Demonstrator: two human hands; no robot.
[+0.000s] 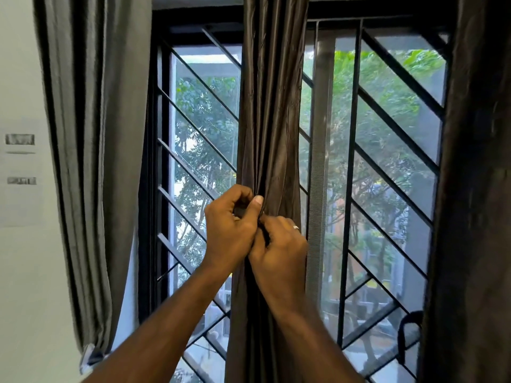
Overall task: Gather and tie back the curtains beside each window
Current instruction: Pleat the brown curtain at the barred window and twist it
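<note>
A dark brown curtain (272,106) hangs gathered into a narrow bundle in front of the middle of the window. My left hand (232,225) grips the bundle's left side, its thumb pressed up against the folds. My right hand (279,244), with a ring on one finger, curls round the bundle just below and to the right, touching the left hand. A dark strip, perhaps a tie, shows between the two hands; what it is cannot be made out. A grey curtain (91,161) hangs gathered at the left, and another dark brown curtain (475,189) hangs at the right edge.
Behind the curtains stands a black window frame with diagonal grille bars (199,128) and a mesh screen (318,161). A white wall (25,258) with small labels lies to the left. A dark loop (409,335) hangs beside the right curtain, low down.
</note>
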